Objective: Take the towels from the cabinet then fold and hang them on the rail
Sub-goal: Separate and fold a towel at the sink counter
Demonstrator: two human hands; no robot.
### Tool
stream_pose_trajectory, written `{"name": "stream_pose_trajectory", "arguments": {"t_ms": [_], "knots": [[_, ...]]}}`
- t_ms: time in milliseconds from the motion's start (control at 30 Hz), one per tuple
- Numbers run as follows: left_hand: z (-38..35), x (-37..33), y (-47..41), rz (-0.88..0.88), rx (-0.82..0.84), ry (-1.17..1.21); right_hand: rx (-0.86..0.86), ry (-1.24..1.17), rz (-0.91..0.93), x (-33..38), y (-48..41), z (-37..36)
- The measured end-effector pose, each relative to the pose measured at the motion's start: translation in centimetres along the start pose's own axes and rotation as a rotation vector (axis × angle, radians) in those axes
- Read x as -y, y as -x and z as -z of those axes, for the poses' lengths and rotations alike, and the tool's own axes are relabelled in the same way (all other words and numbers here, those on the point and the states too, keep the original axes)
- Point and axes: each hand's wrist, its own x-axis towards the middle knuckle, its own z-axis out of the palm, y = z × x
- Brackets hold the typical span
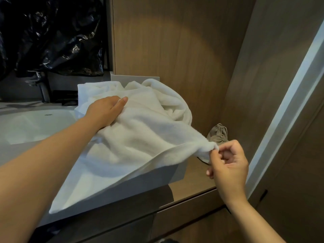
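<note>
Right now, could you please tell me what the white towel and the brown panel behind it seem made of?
The white fluffy towel looks like terry cotton: matte, looped nap. The brown wall panel looks like wood veneer or laminate: fine vertical grain, satin.

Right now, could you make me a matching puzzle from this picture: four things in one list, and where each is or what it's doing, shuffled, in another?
1 left hand
2 right hand
3 black plastic
4 pouch

A pinches a corner of the towel
B lies on the wooden shelf
C grips the towel's middle
D hangs above the tap

Pairs: 1-C, 2-A, 3-D, 4-B
</note>
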Motion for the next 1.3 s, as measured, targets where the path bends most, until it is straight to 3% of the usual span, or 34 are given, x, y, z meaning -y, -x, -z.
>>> {"name": "stream_pose_trajectory", "arguments": {"t_ms": [100, 167, 367, 600, 733, 800, 967, 1100, 1300], "knots": [[-0.1, 0.0, 0.0, 0.011, -0.001, 0.017, 0.290, 0.171, 0.220, -0.1, -0.2, 1.2], [-0.1, -0.1, -0.1, 0.020, 0.002, 0.010, 0.390, 0.303, 0.360, 0.0, -0.4, 1.8], [-0.2, -0.1, 0.0, 0.021, -0.003, -0.015, 0.570, 0.454, 0.322, 0.2, -0.5, 2.4], [0.4, -0.9, 0.7, 0.016, 0.009, -0.012, 0.552, 0.483, 0.307, 0.3, -0.3, 3.1], [0.6, -1.0, 0.9, 0.025, 0.008, -0.007, 0.269, 0.428, 0.411, 0.1, 0.2, 3.4], [0.6, -1.0, 0.9, 0.037, 0.009, 0.003, 0.185, 0.447, 0.357, -0.2, 0.3, 3.5], [1.0, -1.2, 1.3, 0.040, -0.027, 0.086, 0.594, 0.441, 0.168, -0.1, -0.3, 3.8], [1.7, -1.6, 1.5, -0.042, -0.104, 0.173, 0.559, 0.422, 0.219, 0.9, -2.4, 2.2], [2.7, -0.9, 1.4, 0.002, -0.280, 0.221, 0.569, 0.449, 0.250, 2.2, -8.5, -5.2]]}}
